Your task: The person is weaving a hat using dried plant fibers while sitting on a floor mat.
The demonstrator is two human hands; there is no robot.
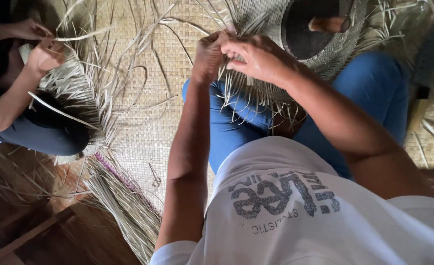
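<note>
In the head view we sit on a woven mat [143,132] with our knees in blue trousers, and a half-woven straw hat [271,29] rests on our lap, brim toward us, over a dark round hat block [303,29] with a wooden handle [327,23] showing near its top. Our left hand [208,54] is closed on a bunch of loose straw strands [249,98] at the brim edge, fingers curled tight around them. Our right hand [254,56] is just beside it, touching it, with thumb and fingers pinched together on strands at the same spot. The unwoven ends hang down from the brim across our thighs.

We judge that we are in the middle of plaiting the brim: the crown looks finished and the edge is still open fringe. The next pass seems to call for one hand keeping the bunch taut while the other lifts a single strand over its neighbour, without letting the weave go slack.

At the left of the same view another person's hands [38,44] work strands of a second hat [75,83] on its own dark block, well apart from ours. A bundle of dry straw [124,206] lies on the mat's edge near a wooden floor [35,230]
</note>
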